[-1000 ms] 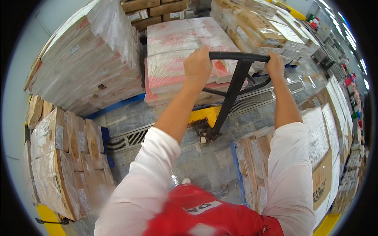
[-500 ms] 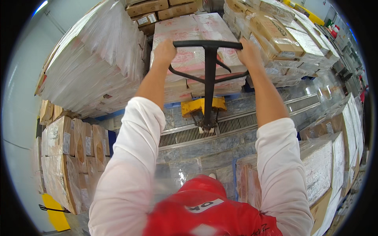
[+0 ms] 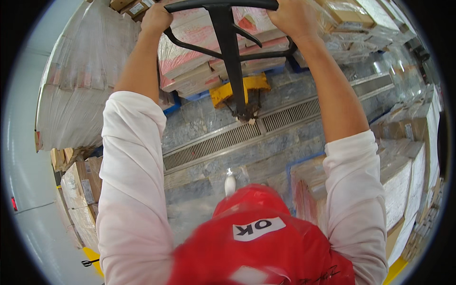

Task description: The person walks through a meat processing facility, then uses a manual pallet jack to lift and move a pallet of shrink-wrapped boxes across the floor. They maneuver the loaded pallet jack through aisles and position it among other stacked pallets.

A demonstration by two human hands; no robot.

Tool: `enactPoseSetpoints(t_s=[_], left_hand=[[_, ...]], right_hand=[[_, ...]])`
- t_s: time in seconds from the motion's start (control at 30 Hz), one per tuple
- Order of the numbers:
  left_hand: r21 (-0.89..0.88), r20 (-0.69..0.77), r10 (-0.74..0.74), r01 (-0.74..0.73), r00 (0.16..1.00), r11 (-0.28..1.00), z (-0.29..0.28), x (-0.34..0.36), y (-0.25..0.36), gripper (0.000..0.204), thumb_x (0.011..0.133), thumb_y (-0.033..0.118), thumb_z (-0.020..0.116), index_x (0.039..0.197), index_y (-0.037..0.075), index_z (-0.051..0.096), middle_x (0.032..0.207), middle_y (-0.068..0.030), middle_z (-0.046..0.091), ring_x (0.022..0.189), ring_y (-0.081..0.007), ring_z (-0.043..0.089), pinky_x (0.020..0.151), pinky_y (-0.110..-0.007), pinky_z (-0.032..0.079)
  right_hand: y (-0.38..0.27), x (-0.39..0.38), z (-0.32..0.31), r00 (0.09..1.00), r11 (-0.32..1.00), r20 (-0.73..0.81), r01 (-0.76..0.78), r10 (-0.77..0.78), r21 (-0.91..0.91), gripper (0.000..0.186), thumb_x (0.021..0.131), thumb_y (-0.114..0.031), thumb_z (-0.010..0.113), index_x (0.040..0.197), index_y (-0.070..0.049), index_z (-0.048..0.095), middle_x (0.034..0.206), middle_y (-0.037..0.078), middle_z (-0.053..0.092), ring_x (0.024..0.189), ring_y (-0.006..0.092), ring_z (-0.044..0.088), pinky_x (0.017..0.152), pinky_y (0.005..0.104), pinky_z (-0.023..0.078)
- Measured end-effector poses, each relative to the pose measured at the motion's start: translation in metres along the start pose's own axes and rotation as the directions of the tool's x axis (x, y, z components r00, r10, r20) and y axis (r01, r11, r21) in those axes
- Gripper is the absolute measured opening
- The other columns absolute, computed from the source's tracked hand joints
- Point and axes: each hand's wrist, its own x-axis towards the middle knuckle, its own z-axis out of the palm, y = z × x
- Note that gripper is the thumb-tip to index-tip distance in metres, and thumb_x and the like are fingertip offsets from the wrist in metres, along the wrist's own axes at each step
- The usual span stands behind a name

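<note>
Both of my arms, in white sleeves, stretch forward to the black handle (image 3: 230, 52) of a pallet jack. My left hand (image 3: 157, 20) is wrapped round the left end of its top bar, and my right hand (image 3: 295, 20) grips the right end. Below the handle, the jack's yellow body (image 3: 257, 82) sits against a pallet load of film-wrapped cartons (image 3: 185, 54) with red and white patches. A blue pallet edge (image 3: 195, 96) shows under that load. The forks are hidden beneath it.
A tall film-wrapped stack (image 3: 71, 104) stands at the left, with cartons (image 3: 81, 185) nearer me. More wrapped cartons (image 3: 396, 175) stand at the right, and others (image 3: 349, 14) beyond. A metal drain grate (image 3: 213, 145) crosses the wet tiled floor (image 3: 190, 192).
The handle and both hands have moved up and slightly left in the picture. The load and yellow body have shifted up and turned a little. A white shoe shows more fully below me.
</note>
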Motion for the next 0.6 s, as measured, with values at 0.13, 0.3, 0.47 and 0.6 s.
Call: enactPoseSetpoints(t_s=[0.13, 0.3, 0.47, 0.6], left_hand=[[-0.095, 0.029, 0.0, 0.003, 1.0, 0.996, -0.015, -0.007, 0.021, 0.02, 0.089, 0.011, 0.067, 0.106, 0.003, 0.072, 0.107, -0.0261, 0.073, 0.107, -0.0436, 0.069, 0.092, -0.052, 0.056], [-0.012, -0.04, 0.186, -0.186, 0.982, 0.982, 0.021, 0.006, 0.009, 0.019, 0.088, 0.011, 0.067, 0.105, 0.005, 0.073, 0.116, -0.025, 0.069, 0.126, -0.0472, 0.058, 0.098, -0.049, 0.054], [-0.093, -0.075, 0.398, -0.404, 0.914, 0.91, 0.01, -0.005, -0.001, 0.019, 0.089, 0.023, 0.067, 0.105, 0.014, 0.074, 0.108, -0.0201, 0.075, 0.107, -0.0446, 0.069, 0.09, -0.055, 0.055], [-0.187, -0.343, 0.345, -0.423, 0.874, 0.887, 0.016, -0.044, 0.0, 0.019, 0.085, 0.016, 0.068, 0.104, 0.012, 0.07, 0.095, -0.0166, 0.075, 0.091, -0.0416, 0.072, 0.078, -0.054, 0.056]], right_hand=[[0.0, -0.017, 0.006, 0.993, 0.999, -0.111, 0.025, -0.029, -0.038, 0.015, 0.084, -0.018, 0.064, 0.087, -0.007, 0.073, 0.083, 0.023, 0.071, 0.081, 0.0429, 0.071, 0.072, 0.053, 0.056], [-0.025, -0.058, -0.006, 0.966, 1.0, -0.259, 0.014, -0.019, -0.022, 0.012, 0.081, -0.017, 0.066, 0.088, -0.01, 0.072, 0.079, 0.018, 0.07, 0.078, 0.039, 0.071, 0.069, 0.0499, 0.055], [-0.042, -0.075, -0.012, 0.959, 0.993, -0.281, -0.066, 0.036, -0.098, 0.012, 0.08, -0.019, 0.067, 0.084, -0.009, 0.071, 0.08, 0.016, 0.071, 0.078, 0.04, 0.07, 0.068, 0.0507, 0.055], [-0.05, -0.08, -0.02, 0.965, 0.991, -0.263, -0.023, -0.014, -0.135, 0.015, 0.079, -0.02, 0.067, 0.088, -0.009, 0.072, 0.082, 0.017, 0.072, 0.08, 0.0408, 0.07, 0.069, 0.0509, 0.055]])
